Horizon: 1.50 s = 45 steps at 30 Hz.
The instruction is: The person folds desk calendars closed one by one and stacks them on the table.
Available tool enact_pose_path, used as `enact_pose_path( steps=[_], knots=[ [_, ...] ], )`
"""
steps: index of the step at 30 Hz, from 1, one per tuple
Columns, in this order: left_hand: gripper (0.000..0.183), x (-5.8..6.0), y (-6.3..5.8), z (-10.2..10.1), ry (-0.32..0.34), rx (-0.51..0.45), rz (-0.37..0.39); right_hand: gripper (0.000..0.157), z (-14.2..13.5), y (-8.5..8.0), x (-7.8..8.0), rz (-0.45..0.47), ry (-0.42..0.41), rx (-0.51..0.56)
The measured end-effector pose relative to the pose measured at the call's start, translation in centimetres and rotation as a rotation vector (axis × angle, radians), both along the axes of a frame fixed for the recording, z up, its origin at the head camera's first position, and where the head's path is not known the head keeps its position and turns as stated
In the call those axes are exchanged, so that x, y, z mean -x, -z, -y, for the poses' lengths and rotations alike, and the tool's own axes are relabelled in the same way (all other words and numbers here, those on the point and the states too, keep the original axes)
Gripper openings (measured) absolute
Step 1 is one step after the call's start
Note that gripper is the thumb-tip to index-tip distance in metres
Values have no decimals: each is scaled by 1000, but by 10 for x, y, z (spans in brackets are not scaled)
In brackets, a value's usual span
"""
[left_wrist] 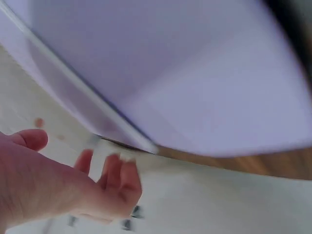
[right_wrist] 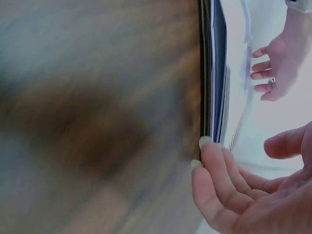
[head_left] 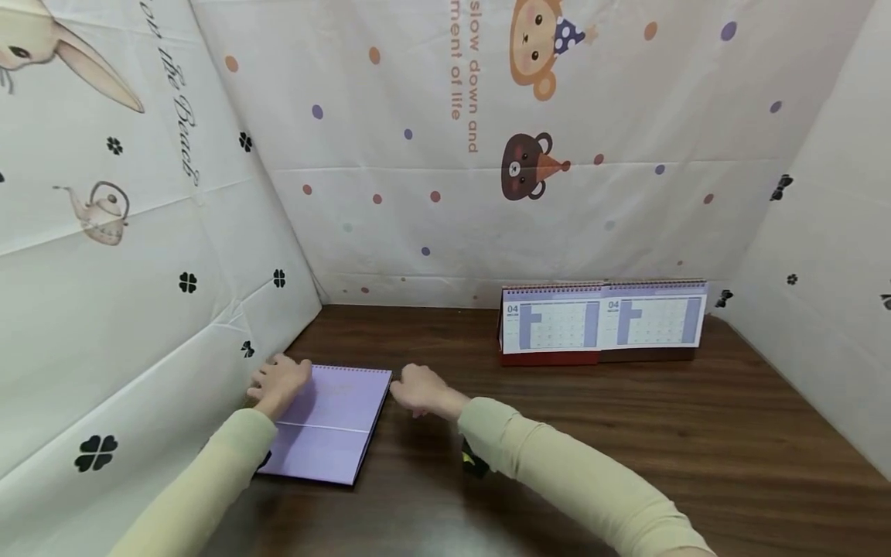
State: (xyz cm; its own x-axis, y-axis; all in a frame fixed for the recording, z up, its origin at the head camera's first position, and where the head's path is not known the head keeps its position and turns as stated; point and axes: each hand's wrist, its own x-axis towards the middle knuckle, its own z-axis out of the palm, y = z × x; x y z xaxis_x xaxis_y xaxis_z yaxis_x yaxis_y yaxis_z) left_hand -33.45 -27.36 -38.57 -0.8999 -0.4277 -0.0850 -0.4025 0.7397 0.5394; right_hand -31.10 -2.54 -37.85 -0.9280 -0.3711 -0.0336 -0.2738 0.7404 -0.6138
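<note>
A desk calendar (head_left: 327,425) lies flat on the brown table, its lilac page up and its spiral binding along the far edge. Over its far left corner is my left hand (head_left: 281,381); in the left wrist view that hand (left_wrist: 92,187) has loosely bent fingers, apart from the lilac page (left_wrist: 204,78). Beside the far right corner is my right hand (head_left: 423,389). The right wrist view shows this hand (right_wrist: 253,195) with fingertips at the edge of the calendar's stacked pages (right_wrist: 219,87) and the thumb held away from them.
Two desk calendars (head_left: 550,325) (head_left: 650,321) stand upright side by side at the back right, showing month grids. A printed white cloth (head_left: 390,232) hangs behind the table and on both sides. A small dark object (head_left: 473,462) is partly visible under the right sleeve.
</note>
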Motion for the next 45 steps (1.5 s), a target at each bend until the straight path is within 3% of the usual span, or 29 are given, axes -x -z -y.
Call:
enact_pose_path(
  steps=[5,8,11,17,20,22,27,32,38,45],
  knots=[
    [49,10,-9,-46,100,38,-179,17,-52,-8,13,-247,70,40],
    [47,19,-16,-82,195,-10,-260,20,-88,-14,24,-448,117,118],
    [51,26,-21,-121,289,-87,-319,29,-126,-22,36,-588,155,185],
    [62,33,-25,-192,499,-264,-376,44,-199,-47,59,-707,266,227],
    [62,38,-28,-221,591,-374,-380,48,-229,-59,68,-652,363,251],
    [63,42,-31,-238,611,-450,-367,50,-246,-65,73,-588,440,297],
    [70,55,-35,-271,543,-620,-286,51,-275,-67,82,-442,533,479],
    [67,66,-35,-290,520,-710,-246,52,-289,-62,85,-370,538,582],
    [63,73,-33,-304,528,-786,-268,55,-290,-65,85,-331,504,549],
    [62,73,-31,-315,551,-846,-242,58,-284,-66,86,-316,491,387]
  ],
)
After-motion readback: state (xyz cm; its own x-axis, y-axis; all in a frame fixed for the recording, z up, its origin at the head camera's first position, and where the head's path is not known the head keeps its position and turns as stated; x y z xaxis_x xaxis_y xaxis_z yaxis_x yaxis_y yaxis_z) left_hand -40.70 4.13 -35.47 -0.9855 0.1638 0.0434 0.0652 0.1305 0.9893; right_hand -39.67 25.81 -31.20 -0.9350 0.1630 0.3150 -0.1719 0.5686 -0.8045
